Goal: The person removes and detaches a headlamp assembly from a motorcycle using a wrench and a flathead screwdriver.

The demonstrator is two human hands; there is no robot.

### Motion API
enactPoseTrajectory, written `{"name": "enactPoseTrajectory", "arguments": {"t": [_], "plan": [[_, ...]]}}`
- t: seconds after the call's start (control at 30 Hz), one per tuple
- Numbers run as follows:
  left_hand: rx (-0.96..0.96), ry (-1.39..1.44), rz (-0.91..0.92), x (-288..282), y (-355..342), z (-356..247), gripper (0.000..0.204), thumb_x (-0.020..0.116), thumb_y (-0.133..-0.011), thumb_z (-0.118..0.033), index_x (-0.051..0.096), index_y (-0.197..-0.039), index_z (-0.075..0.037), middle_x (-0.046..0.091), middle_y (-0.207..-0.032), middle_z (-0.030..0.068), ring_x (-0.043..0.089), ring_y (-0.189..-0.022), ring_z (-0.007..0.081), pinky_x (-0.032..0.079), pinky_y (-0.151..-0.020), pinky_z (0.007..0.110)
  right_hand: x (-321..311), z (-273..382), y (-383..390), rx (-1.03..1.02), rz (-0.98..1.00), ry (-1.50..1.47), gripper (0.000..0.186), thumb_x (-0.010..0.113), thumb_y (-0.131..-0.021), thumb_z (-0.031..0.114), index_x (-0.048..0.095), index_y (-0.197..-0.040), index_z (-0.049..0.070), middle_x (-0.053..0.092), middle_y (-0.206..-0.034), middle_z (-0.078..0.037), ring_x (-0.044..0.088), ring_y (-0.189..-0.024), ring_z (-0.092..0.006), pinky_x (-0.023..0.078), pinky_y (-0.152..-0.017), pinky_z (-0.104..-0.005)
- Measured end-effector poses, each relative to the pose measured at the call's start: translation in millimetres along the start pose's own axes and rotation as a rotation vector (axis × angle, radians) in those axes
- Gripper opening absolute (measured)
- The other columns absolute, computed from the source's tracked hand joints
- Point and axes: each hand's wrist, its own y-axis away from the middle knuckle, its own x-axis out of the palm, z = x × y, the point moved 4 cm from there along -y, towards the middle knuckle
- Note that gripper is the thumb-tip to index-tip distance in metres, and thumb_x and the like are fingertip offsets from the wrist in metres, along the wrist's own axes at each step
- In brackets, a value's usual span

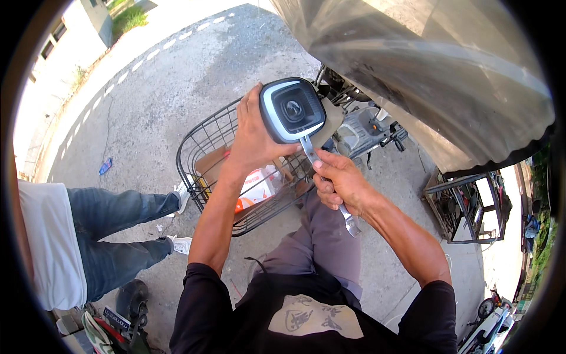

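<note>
A squarish vehicle headlight point(293, 109) with a black housing and a pale rim is in front of me. My left hand point(253, 133) grips it from the left side, fingers along the edge and thumb beneath. My right hand point(339, 180) is closed around a silver wrench point(308, 150). The wrench's upper end meets the lower edge of the headlight, and its open jaw sticks out below my fist. Whether that upper end sits on a fastener I cannot tell. Just below and left of the headlight is a black wire basket point(203, 133).
In the basket lie a cardboard box and a white-and-orange package point(256, 187). A person in jeans point(121, 206) stands at the left. A grey cover point(424, 71) hangs at upper right, beside vehicle parts point(359, 130). A metal-framed rack point(466, 206) stands further right.
</note>
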Motion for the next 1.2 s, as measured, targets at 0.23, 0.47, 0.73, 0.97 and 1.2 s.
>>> {"name": "enactPoseTrajectory", "arguments": {"t": [0.23,0.47,0.73,0.97,1.2], "plan": [[-0.017,-0.012,0.039,1,2,-1,0.149,0.105,-0.05,-0.042,0.023,-0.165,0.006,0.038,-0.157,0.0322,0.036,-0.148,0.0512,0.036,-0.125,0.057,-19,4,-7,-0.267,-0.117,0.58,0.045,0.048,-0.117,0.019,0.052,-0.161,0.013,0.049,-0.066,0.001,0.042,-0.045,-0.0113,0.036,-0.043,-0.0304],[-0.039,0.019,0.062,-3,4,-1,0.144,0.103,-0.052,-0.034,0.021,-0.164,0.004,0.036,-0.158,0.0326,0.033,-0.149,0.052,0.036,-0.125,0.058,-8,25,0,-0.101,-0.021,0.7,0.054,0.05,-0.117,0.019,0.04,-0.169,0.009,0.045,-0.065,0.003,0.042,-0.049,-0.0086,0.041,-0.046,-0.0291],[-0.033,0.011,0.038,4,4,-2,0.141,0.101,-0.053,-0.032,0.022,-0.164,0.004,0.035,-0.157,0.0325,0.031,-0.149,0.0522,0.036,-0.125,0.057,16,8,9,-0.017,-0.1,0.167,0.048,0.047,-0.116,0.015,0.044,-0.161,-0.001,0.048,-0.066,-0.001,0.042,-0.046,-0.0114,0.038,-0.044,-0.0318],[-0.006,-0.004,0.002,3,5,-8,0.143,0.106,-0.052,-0.026,0.022,-0.165,-0.001,0.042,-0.155,0.0277,0.036,-0.147,0.048,0.034,-0.126,0.056,-3,34,9,0.11,-0.02,0.224,0.061,0.05,-0.115,0.014,0.026,-0.168,-0.005,0.048,-0.068,-0.001,0.043,-0.046,-0.0111,0.038,-0.043,-0.0323],[0.02,-0.013,-0.018,3,4,-4,0.14,0.105,-0.052,-0.028,0.025,-0.164,0.001,0.043,-0.154,0.0284,0.039,-0.146,0.0483,0.034,-0.126,0.056,7,16,9,0.069,-0.082,0.027,0.019,0.05,-0.116,0.018,0.051,-0.13,0.005,0.045,-0.065,0.002,0.041,-0.042,-0.0072,0.036,-0.04,-0.0292]]}}
